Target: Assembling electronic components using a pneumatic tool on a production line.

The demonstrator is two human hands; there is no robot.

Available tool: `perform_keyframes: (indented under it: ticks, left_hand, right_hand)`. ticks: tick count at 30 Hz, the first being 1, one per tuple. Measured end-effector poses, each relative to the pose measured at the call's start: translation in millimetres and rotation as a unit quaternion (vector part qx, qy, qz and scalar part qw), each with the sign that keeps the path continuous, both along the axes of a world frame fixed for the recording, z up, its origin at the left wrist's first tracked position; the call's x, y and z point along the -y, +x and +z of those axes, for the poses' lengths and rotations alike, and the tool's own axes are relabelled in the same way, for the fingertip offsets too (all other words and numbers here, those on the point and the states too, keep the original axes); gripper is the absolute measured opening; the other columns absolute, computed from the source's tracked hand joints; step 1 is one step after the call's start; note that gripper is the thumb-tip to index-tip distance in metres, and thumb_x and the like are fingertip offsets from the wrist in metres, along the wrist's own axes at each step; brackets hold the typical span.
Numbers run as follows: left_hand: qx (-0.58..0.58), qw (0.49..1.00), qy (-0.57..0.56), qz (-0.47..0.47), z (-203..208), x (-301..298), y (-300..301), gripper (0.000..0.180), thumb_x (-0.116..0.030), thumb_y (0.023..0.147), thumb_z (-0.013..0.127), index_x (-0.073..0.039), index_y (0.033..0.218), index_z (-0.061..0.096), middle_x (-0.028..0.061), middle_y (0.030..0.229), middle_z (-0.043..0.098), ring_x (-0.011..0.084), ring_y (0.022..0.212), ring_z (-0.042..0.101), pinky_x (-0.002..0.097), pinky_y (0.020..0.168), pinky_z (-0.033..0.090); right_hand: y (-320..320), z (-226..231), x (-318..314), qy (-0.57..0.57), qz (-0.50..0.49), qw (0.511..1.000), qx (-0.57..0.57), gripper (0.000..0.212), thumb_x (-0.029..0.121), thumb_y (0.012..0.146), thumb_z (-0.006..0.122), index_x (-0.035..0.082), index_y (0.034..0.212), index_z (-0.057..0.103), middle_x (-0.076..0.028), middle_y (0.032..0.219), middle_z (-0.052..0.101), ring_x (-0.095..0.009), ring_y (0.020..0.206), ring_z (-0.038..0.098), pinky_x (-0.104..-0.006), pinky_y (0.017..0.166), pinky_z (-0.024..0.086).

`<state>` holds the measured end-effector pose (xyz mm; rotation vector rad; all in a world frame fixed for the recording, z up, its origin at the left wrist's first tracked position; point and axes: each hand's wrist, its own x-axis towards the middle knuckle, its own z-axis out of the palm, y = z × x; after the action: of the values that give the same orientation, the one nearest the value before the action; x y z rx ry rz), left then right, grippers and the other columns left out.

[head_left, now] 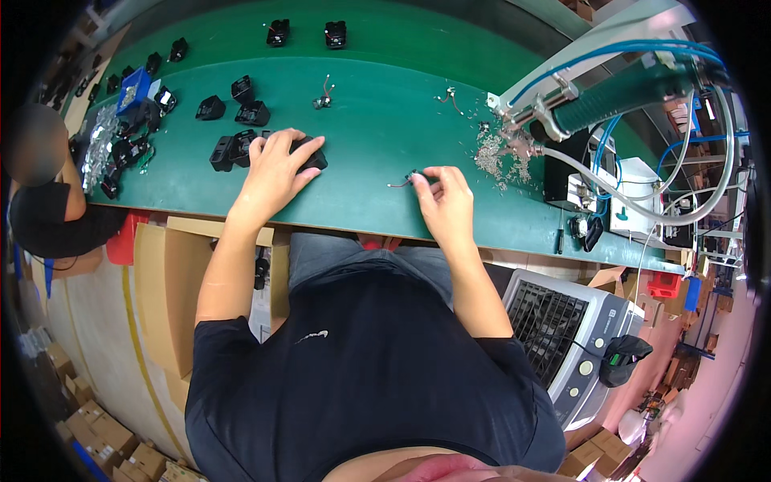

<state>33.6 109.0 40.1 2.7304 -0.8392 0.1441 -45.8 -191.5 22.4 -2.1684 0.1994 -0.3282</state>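
My left hand (277,170) is closed over a black plastic housing (316,161), the thumb on its near side and the fingers over its top. The fingers hide much of it. More black housings (222,154) stand just left of that hand. Farther right, my right hand (446,202) pinches a small dark part (413,176) between thumb and forefinger, just above the green table (365,189). A thin red wire (399,185) trails from the part to the left. A similar small wired part (323,102) lies beyond my hands.
Loose small metal pieces (502,161) lie heaped below a green-bodied machine (618,100) with blue and clear hoses. Several black housings (251,112) stand farther back, and a blue bin (134,90) is at far left. Another person (56,209) sits left. An air cooler (554,329) stands below right.
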Motion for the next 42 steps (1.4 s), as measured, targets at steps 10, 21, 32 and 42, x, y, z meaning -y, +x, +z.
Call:
perform_keyframes:
  ticks: [10, 21, 32, 42]
  left_hand:
    - [0.043, 0.996, 0.013, -0.071, -0.1, 16.4, -1.5, 0.060, -0.025, 0.081, 0.082, -0.013, 0.136, 0.062, 0.0075, 0.141, 0.056, 0.0281, 0.130, 0.052, 0.0527, 0.106, 0.035]
    - [-0.333, 0.788, -0.517, -0.040, -6.1, 47.9, -16.3, 0.044, -0.044, 0.106, 0.052, -0.005, 0.125, 0.059, 0.0137, 0.112, 0.068, 0.0223, 0.095, 0.065, 0.0356, 0.079, 0.052]
    - [-0.541, 0.555, -0.627, 0.078, -21.2, 90.8, -39.8, 0.050, -0.055, 0.111, 0.036, -0.013, 0.134, 0.046, 0.0094, 0.104, 0.064, 0.0173, 0.081, 0.063, 0.0298, 0.063, 0.050]
    - [-0.505, 0.567, -0.646, 0.074, -26.1, 100.3, -45.3, 0.047, -0.050, 0.111, 0.039, -0.011, 0.136, 0.046, 0.0081, 0.107, 0.061, 0.0163, 0.087, 0.063, 0.0319, 0.069, 0.055]
  right_hand:
    - [5.0, -15.0, -2.2, -0.105, 0.051, 0.992, 0.041, 0.015, 0.005, 0.085, 0.077, -0.001, 0.098, 0.072, -0.012, 0.099, 0.070, -0.023, 0.078, 0.070, -0.0347, 0.071, 0.059]
    - [0.4, -10.6, 0.9, -0.110, 0.064, 0.991, 0.046, 0.009, -0.001, 0.083, 0.071, -0.001, 0.092, 0.069, -0.016, 0.094, 0.069, -0.036, 0.085, 0.070, -0.0431, 0.076, 0.058]
    - [-7.6, 33.6, -41.2, -0.057, 0.175, 0.977, 0.107, 0.013, 0.000, 0.082, 0.073, 0.001, 0.094, 0.067, -0.012, 0.102, 0.068, -0.033, 0.094, 0.068, -0.0422, 0.081, 0.056]
    - [-6.9, 24.5, -50.4, -0.086, 0.144, 0.975, 0.144, 0.014, 0.000, 0.079, 0.074, 0.002, 0.091, 0.066, -0.012, 0.105, 0.067, -0.034, 0.092, 0.067, -0.0428, 0.080, 0.056]
